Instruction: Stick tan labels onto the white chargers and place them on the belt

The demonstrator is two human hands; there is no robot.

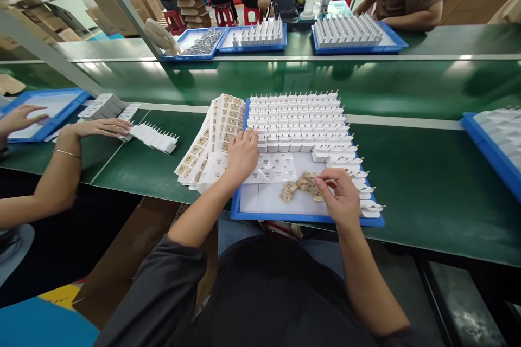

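Observation:
A blue-rimmed tray (303, 218) in front of me holds rows of white plug-like housings (295, 119) with thin metal pins standing up. My left hand (243, 156) lies at the tray's left side, fingers stretched against the end of the nearest full row, over a label sheet (277, 167). Thumb and forefinger of my right hand (340, 195) are pinched at a heap of crumpled brown paper pieces (307, 184), seemingly on one of them. More housings (360, 187) line the tray's right edge, tilted. Fanned sheets of brown labels (215, 135) rest left of the tray.
At left, a co-worker's hand (101, 127) reaches over white housings (154, 138) near another blue tray (67, 100). A further blue tray (494, 146) stands at right. Across the green bench are trays of pinned parts (348, 30) and loose metal pieces (203, 42), with people behind.

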